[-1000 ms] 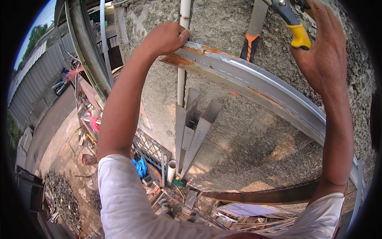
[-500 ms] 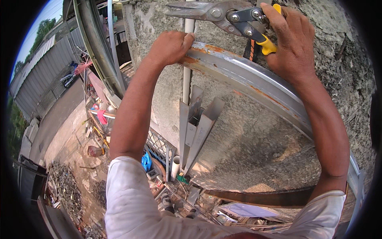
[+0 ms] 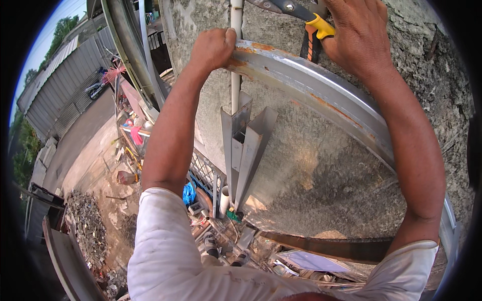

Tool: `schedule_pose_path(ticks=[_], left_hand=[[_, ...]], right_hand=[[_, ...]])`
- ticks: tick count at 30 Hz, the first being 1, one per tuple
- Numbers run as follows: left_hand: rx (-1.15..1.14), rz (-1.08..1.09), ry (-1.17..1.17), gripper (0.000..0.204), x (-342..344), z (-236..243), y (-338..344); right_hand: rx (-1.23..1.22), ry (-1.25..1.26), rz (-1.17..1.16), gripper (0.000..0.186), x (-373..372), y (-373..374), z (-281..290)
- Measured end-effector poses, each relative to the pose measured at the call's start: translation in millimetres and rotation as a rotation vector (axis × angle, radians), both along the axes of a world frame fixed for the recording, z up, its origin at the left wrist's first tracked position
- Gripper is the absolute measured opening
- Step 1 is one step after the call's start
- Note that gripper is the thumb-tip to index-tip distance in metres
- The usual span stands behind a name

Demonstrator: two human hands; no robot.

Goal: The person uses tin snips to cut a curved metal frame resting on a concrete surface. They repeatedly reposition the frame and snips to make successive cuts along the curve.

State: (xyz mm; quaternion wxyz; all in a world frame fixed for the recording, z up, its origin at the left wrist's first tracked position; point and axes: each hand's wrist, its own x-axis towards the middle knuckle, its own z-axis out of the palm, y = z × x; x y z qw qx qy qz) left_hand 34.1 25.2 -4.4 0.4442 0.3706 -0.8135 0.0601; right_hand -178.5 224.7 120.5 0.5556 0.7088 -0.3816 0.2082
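Our left grip (image 3: 213, 48) is clenched on the upper left end of a long grey metal channel (image 3: 311, 83), covering that end, so we cannot see its edge or how our fingertips sit. The channel, rust-streaked, slants down to the right across a rough wall (image 3: 311, 195) and passes behind our right forearm; whether the pale strip beyond the forearm is the same piece, we cannot tell.

Our right grip (image 3: 356, 40) grasps the yellow-handled snips (image 3: 319, 26) above the channel. The top edge cuts off our fingers and the tips of the blades, and we cannot make out the second handle.

Just beside the yellow handle, a black-and-orange handle (image 3: 309, 47) shows only in part, its lower end meeting the channel's upper edge. A white pipe (image 3: 236, 20) runs down the wall behind the channel, then is lost behind upright metal sections (image 3: 253, 150). Far below, our feet (image 3: 240, 259) are partly hidden by our shirt (image 3: 221, 281), among clutter too small to sort out.
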Motion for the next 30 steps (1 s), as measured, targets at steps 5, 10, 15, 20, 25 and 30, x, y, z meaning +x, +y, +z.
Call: schedule_pose_path(ticks=[5, 10, 15, 20, 25, 30], left_hand=[[-0.045, 0.017, -0.044, 0.043, 5, -2, -6], [-0.192, 0.007, -0.084, 0.039, 2, -4, -7], [-0.123, 0.031, -0.118, 0.037, 6, -6, -15], [-0.170, 0.036, 0.026, 0.039, -1, -7, 0], [-0.208, 0.062, -0.002, 0.043, 2, -10, 2], [0.015, 0.101, -0.014, 0.041, 1, -7, -2]], right_hand=[[0.024, -0.017, -0.035, 0.063, 2, -1, 1], [0.059, -0.014, -0.097, 0.062, 3, 0, 2], [0.023, -0.016, -0.048, 0.060, 2, 1, -1], [0.040, -0.034, -0.076, 0.059, 0, -1, -3], [0.075, -0.048, -0.093, 0.062, 0, -3, -2], [0.089, -0.071, -0.149, 0.061, 6, 1, -3]])
